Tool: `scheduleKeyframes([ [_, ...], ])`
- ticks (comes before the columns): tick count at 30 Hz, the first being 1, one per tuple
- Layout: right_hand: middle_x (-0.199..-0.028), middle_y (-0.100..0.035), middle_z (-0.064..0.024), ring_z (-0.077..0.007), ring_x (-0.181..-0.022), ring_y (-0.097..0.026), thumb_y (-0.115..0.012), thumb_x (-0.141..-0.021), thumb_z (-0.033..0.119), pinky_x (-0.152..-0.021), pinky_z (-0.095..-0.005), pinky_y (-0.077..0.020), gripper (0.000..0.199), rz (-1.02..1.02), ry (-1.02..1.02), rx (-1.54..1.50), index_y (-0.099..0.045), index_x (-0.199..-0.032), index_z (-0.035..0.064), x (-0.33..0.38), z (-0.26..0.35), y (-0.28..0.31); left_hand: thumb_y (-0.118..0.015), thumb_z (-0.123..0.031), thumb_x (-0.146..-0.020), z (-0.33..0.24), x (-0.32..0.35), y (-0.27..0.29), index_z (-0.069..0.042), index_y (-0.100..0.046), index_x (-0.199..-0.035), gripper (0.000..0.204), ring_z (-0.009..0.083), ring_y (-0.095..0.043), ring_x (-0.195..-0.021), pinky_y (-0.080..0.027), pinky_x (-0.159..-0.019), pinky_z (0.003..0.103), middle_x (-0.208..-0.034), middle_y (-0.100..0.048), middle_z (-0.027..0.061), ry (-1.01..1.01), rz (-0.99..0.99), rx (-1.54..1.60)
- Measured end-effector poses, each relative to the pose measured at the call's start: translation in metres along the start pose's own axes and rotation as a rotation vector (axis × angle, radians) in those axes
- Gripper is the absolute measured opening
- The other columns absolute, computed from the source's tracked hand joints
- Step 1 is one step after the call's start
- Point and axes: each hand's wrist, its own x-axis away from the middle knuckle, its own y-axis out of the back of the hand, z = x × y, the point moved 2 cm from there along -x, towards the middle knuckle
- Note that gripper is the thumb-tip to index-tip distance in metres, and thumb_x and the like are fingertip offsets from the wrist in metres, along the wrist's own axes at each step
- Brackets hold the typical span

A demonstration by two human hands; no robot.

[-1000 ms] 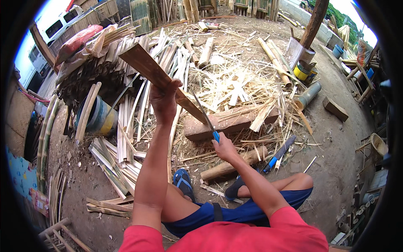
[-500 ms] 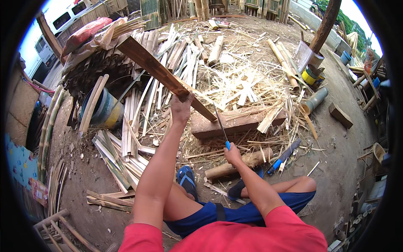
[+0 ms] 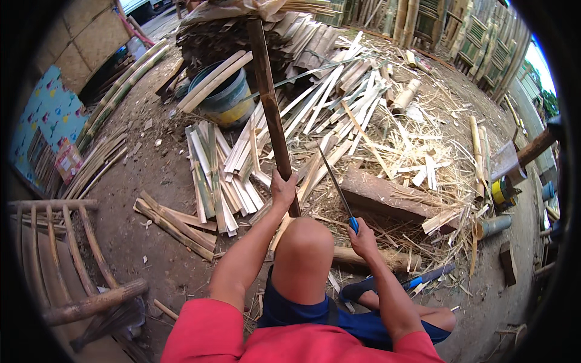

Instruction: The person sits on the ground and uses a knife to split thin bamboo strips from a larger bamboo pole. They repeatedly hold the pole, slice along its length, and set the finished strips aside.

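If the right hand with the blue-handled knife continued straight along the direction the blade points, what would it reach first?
The right hand aims the knife up and left, toward the dark bamboo strip held upright by the left hand. The strip probably comes first, though depth is unclear; the blade might pass behind it.

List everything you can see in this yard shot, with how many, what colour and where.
long dark bamboo slat: one, brown, upright at centre, held by left hand
blue-handled long-bladed knife: one, dark blade, in right hand
pale split bamboo strips: many, cream and green, heaped on ground
blue and yellow plastic bucket: one, upper left of the heap
thick wooden chopping block: one, brown, right of centre
bamboo frame: one, brown, lower left
left hand: fingers around slat
right hand: gripping knife handle
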Motion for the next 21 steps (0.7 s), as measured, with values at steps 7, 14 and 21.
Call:
scheduleKeyframes([
  [7,-0.090,-0.068,-0.0244,-0.0464,-0.087,-0.065,-0.067,-0.086,0.027,-0.077,-0.0540,-0.0499,0.034,0.383,0.319,0.259,-0.059,-0.116,0.0115,-0.047,0.079,-0.036,-0.073,-0.025,-0.081,0.120,0.030,0.132,0.006,-0.044,-0.120,0.058,0.0415,-0.060,-0.109,-0.047,-0.095,0.046,-0.117,-0.060,0.0278,0.401,-0.499,-0.047],
  [14,-0.086,-0.069,-0.0223,-0.0428,-0.083,-0.067,-0.068,-0.087,0.028,-0.073,-0.0515,-0.0516,0.032,0.497,0.556,0.367,-0.061,-0.114,0.0131,-0.077,0.148,-0.082,-0.078,-0.029,-0.080,0.172,0.055,0.268,0.007,-0.040,-0.131,0.073,0.0398,-0.058,-0.118,-0.045,-0.101,0.043,-0.128,-0.055,0.0281,0.630,-0.670,-0.031],
  [21,-0.087,-0.069,-0.0225,-0.0423,-0.084,-0.067,-0.070,-0.088,0.031,-0.074,-0.0489,-0.0516,0.036,0.476,0.485,0.238,-0.061,-0.116,0.0108,-0.069,0.127,-0.089,-0.076,-0.036,-0.080,0.198,0.055,0.329,0.005,-0.034,-0.145,0.087,0.0411,-0.042,-0.134,-0.036,-0.112,0.048,-0.148,-0.038,0.0269,0.624,-0.716,-0.584],
])
